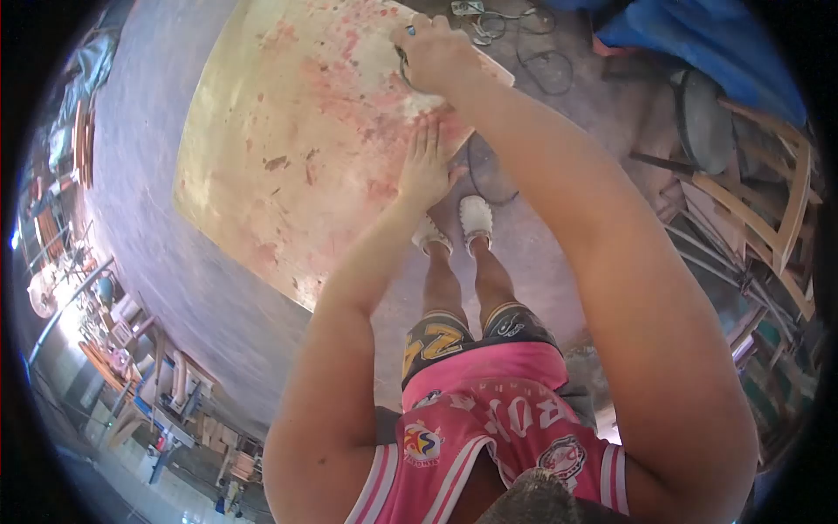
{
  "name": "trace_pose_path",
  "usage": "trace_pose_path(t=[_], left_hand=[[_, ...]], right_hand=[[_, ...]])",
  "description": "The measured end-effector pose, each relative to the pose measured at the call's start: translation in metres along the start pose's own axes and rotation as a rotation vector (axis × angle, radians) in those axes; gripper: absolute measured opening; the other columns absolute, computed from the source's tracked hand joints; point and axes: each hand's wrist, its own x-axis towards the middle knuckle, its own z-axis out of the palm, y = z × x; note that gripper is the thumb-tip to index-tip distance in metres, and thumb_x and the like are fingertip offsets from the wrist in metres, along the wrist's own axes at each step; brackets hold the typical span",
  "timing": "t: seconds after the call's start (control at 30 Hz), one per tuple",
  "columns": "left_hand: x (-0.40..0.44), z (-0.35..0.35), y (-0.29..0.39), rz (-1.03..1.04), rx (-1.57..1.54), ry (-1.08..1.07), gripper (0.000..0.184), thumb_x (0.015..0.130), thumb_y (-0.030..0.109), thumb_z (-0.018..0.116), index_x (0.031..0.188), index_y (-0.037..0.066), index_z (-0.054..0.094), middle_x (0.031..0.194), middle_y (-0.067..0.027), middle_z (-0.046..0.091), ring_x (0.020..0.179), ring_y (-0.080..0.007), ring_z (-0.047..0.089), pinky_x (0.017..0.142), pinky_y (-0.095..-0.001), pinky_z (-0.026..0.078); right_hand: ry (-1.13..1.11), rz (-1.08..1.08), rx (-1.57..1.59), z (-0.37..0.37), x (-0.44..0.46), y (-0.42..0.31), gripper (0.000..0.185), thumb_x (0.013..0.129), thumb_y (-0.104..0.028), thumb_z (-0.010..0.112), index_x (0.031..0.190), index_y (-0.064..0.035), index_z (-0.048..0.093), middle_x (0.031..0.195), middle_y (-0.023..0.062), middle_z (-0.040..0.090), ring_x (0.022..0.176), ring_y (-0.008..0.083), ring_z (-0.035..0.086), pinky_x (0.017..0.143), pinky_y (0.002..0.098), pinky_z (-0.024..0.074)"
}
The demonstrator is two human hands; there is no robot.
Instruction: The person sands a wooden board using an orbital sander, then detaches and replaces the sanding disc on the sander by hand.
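A large pale wooden board [236, 166], blotched with red and dark brown stains, lies in front of me. My left hand [425, 170] rests flat on its near right edge, fingers stretched out. Farther along that side, my right hand [436, 57] is closed over the board's upper right part. A dark curved edge and a small blue spot show at its fingers, but the held object is mostly hidden. Beside this hand a whitish patch [423, 106] marks the stained surface.
A white power socket [467, 8] and dark cable [546, 70] lie beyond the board. On the right are a blue tarp [698, 35], a round grey seat [703, 122] and wooden frames [790, 205]. Wood pieces [175, 380] crowd the far left. My white shoes [476, 216] stand near the board.
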Motion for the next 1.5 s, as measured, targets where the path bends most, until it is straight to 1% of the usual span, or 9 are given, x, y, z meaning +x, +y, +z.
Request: trace_pose_path(t=[0.33,0.43,0.5,0.73,0.93,1.03,1.1,1.2,1.5], left_hand=[[-0.061,-0.026,0.006,-0.077,-0.192,-0.147,0.099,0.092,0.059,0.059,0.158,-0.005,0.023,0.163,-0.0281,0.025,0.153,-0.0419,0.022,0.125,-0.0511,0.019],[-0.071,-0.064,-0.010,-0.392,-1.275,-0.186,0.105,0.092,0.070,0.052,0.158,-0.006,0.022,0.165,-0.0263,0.024,0.153,-0.0394,0.024,0.126,-0.0494,0.019],[-0.058,-0.096,-0.011,-0.470,-2.358,0.325,0.117,0.089,0.084,0.032,0.156,-0.010,0.020,0.164,-0.0271,0.024,0.153,-0.0388,0.023,0.127,-0.0479,0.020],[-0.062,-0.103,-0.030,0.003,-3.047,0.501,0.125,0.082,0.088,0.042,0.156,-0.011,0.018,0.163,-0.0286,0.023,0.153,-0.0396,0.023,0.127,-0.0489,0.020],[-0.074,-0.096,-0.039,-0.338,-2.629,0.535,0.121,0.086,0.086,0.042,0.153,-0.014,0.023,0.162,-0.0289,0.026,0.153,-0.0392,0.024,0.127,-0.0489,0.020],[-0.081,-0.079,-0.058,-0.546,-1.853,0.465,0.099,0.094,0.070,0.052,0.153,-0.007,0.031,0.161,-0.0271,0.030,0.152,-0.0396,0.026,0.126,-0.0492,0.021],[-0.091,-0.089,-0.063,-0.650,-0.586,0.360,0.073,0.098,0.047,0.060,0.153,0.003,0.039,0.161,-0.0238,0.032,0.152,-0.0401,0.026,0.125,-0.0493,0.021],[-0.120,-0.035,-0.105,-0.593,-0.117,0.438,0.065,0.096,0.035,0.064,0.153,0.012,0.043,0.163,-0.0203,0.031,0.152,-0.0384,0.025,0.125,-0.0498,0.019],[-0.127,-0.028,-0.109,-0.597,0.066,0.323,0.063,0.094,0.037,0.062,0.149,0.009,0.048,0.163,-0.0182,0.034,0.152,-0.0366,0.028,0.124,-0.0546,0.018]], right_hand=[[0.015,0.061,0.014,-0.018,0.019,-0.012,0.036,0.085,-0.025,0.064,0.118,-0.0124,0.065,0.118,0.0185,0.058,0.117,0.0389,0.057,0.093,0.0495,0.0528],[0.005,0.090,0.007,-0.019,0.017,-0.014,0.037,0.085,-0.024,0.065,0.120,-0.0126,0.065,0.118,0.0179,0.057,0.119,0.0377,0.056,0.094,0.0481,0.0526],[-0.010,0.109,0.022,-0.016,0.019,-0.014,0.038,0.084,-0.025,0.065,0.121,-0.0127,0.065,0.119,0.0178,0.057,0.119,0.0372,0.055,0.095,0.0471,0.0523],[0.009,0.108,-0.079,-0.007,0.002,-0.014,0.045,0.084,-0.028,0.069,0.128,-0.0200,0.062,0.122,0.0136,0.058,0.115,0.0352,0.058,0.093,0.0471,0.0534],[0.054,0.091,-0.119,0.003,-0.022,-0.017,0.045,0.082,-0.035,0.073,0.124,-0.0231,0.063,0.119,0.0103,0.059,0.112,0.0343,0.060,0.090,0.0477,0.0551],[0.019,0.044,-0.074,0.003,-0.052,-0.022,0.044,0.082,-0.032,0.073,0.123,-0.0228,0.063,0.118,0.0108,0.059,0.112,0.0345,0.059,0.089,0.0483,0.0546],[-0.008,0.002,-0.041,0.000,-0.071,-0.032,0.044,0.081,-0.030,0.074,0.124,-0.0229,0.063,0.118,0.0112,0.059,0.113,0.0350,0.059,0.088,0.0492,0.0545],[-0.038,-0.027,-0.084,0.002,-0.080,-0.037,0.044,0.082,-0.032,0.072,0.124,-0.0234,0.063,0.116,0.0104,0.058,0.111,0.0347,0.059,0.087,0.0497,0.0541],[0.085,0.155,-0.132,-0.007,-0.030,0.016,0.047,0.084,-0.035,0.071,0.129,-0.0232,0.061,0.119,0.0116,0.058,0.113,0.0352,0.059,0.090,0.0488,0.0546]])
